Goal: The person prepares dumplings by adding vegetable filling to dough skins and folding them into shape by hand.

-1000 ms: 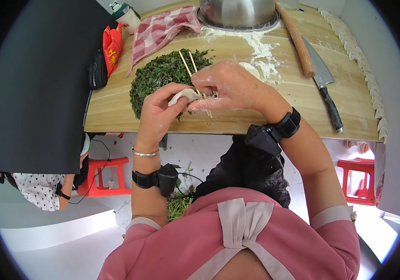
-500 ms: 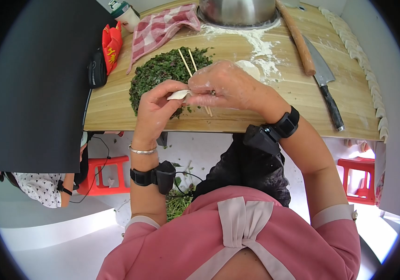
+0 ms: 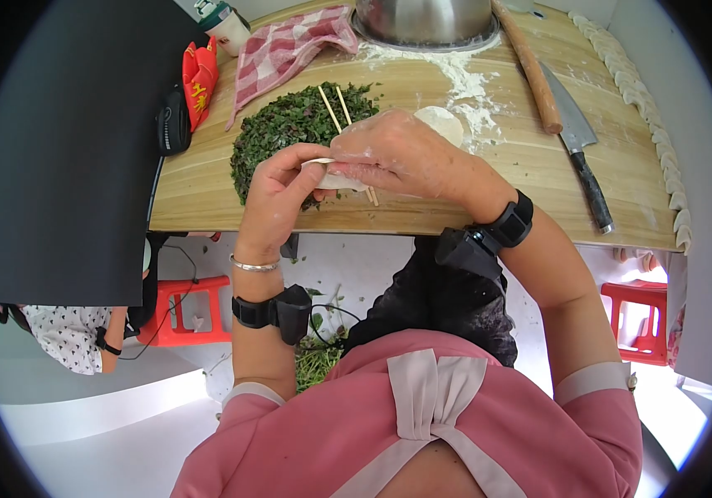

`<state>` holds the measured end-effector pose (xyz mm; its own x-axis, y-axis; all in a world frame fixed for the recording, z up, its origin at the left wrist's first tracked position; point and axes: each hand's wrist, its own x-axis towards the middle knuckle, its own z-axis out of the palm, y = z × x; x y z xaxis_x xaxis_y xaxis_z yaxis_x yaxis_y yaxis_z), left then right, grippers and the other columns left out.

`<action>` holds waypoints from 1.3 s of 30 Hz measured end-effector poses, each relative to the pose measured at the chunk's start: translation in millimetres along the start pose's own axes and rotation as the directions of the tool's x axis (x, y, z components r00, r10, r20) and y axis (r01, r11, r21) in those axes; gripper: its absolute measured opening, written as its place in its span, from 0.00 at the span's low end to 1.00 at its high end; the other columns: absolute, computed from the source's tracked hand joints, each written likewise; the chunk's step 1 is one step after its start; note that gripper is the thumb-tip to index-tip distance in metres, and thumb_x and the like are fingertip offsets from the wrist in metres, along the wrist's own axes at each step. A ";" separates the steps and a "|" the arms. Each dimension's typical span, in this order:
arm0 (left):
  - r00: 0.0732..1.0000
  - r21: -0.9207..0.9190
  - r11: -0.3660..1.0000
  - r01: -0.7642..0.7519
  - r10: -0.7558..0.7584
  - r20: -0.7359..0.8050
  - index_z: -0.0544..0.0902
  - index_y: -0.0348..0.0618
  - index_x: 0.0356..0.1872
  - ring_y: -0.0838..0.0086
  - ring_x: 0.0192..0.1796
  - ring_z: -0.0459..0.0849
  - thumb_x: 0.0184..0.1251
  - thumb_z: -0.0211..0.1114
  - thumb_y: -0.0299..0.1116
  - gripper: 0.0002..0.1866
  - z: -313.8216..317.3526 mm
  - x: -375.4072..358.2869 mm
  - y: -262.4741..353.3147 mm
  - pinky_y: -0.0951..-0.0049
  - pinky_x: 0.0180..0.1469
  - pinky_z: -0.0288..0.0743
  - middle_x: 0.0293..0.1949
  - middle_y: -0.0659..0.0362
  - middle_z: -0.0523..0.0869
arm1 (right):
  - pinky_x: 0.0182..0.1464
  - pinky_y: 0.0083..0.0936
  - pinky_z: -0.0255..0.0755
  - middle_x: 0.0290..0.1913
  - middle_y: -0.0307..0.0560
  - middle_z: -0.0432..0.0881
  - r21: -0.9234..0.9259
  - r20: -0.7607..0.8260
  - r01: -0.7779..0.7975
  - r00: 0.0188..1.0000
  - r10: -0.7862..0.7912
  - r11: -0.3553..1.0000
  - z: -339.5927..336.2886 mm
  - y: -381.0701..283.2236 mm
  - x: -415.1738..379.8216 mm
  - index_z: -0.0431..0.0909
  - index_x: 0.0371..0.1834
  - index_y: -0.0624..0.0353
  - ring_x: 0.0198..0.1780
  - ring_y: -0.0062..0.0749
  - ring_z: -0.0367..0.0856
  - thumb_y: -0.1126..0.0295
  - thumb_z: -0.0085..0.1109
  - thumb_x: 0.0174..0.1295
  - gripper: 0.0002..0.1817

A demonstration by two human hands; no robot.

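Between my two hands is a folded dumpling [image 3: 345,182] of white dough, held just above the near part of the table. The thumb and fingers of my left hand [image 3: 279,187] pinch its left end. My right hand [image 3: 401,153], dusted with flour, presses the dough edge from the right and covers part of it. Behind my hands lies a heap of chopped greens [image 3: 289,124]. A pair of chopsticks [image 3: 330,109] rests on the heap, their lower part passing behind my right hand. Beyond that hand lies a round dough wrapper [image 3: 440,124] on the board.
A rolling pin [image 3: 530,70] and a cleaver [image 3: 576,129] lie to the right. Shaped dumplings [image 3: 650,124] line the right edge. At the back stand a metal pot [image 3: 426,23] beside spilled flour [image 3: 472,87] and a checked cloth [image 3: 293,46]. Another person's sleeve [image 3: 69,332] shows at lower left.
My right hand has shifted slightly along the dough edge. More of the dumpling now shows beneath my fingers, and its left tip is less raised. The person at lower left has moved slightly.
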<state>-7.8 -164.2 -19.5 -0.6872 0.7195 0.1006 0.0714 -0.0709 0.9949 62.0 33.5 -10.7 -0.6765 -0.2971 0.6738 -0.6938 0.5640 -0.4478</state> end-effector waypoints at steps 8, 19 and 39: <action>0.995 0.167 0.984 0.061 -0.073 0.067 0.83 0.35 0.43 0.86 0.31 0.77 0.67 0.61 0.29 0.09 10.1 1.9 13.0 0.84 0.34 0.72 0.33 0.65 0.83 | 0.34 0.42 0.70 0.24 0.53 0.78 -0.110 0.212 -0.133 0.965 0.154 0.985 -13.3 -9.0 2.3 0.75 0.28 0.60 0.31 0.53 0.77 0.59 0.55 0.63 0.14; 0.981 -0.808 0.574 0.131 0.045 0.191 0.71 0.45 0.60 0.72 0.61 0.74 0.72 0.55 0.39 0.19 27.9 10.2 -21.5 0.65 0.61 0.69 0.59 0.60 0.76 | 0.34 0.40 0.67 0.26 0.56 0.73 0.103 -0.153 -0.157 0.973 0.172 0.982 -4.9 0.1 1.6 0.71 0.30 0.62 0.31 0.56 0.72 0.65 0.51 0.65 0.12; 0.991 -0.160 0.987 0.019 -0.040 -0.125 0.79 0.39 0.46 0.88 0.21 0.75 0.72 0.57 0.35 0.11 39.9 6.5 -1.4 0.88 0.19 0.64 0.28 0.65 0.82 | 0.35 0.38 0.67 0.29 0.56 0.74 -0.028 0.049 -0.170 0.984 0.171 0.985 -9.0 6.3 0.1 0.70 0.33 0.63 0.33 0.54 0.73 0.65 0.50 0.65 0.11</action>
<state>16.5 -131.8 -20.4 -0.7746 0.6296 0.0604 -0.0587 -0.1666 0.9843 59.7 44.0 -8.1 -0.7965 -0.2334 0.5578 -0.5615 0.6276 -0.5393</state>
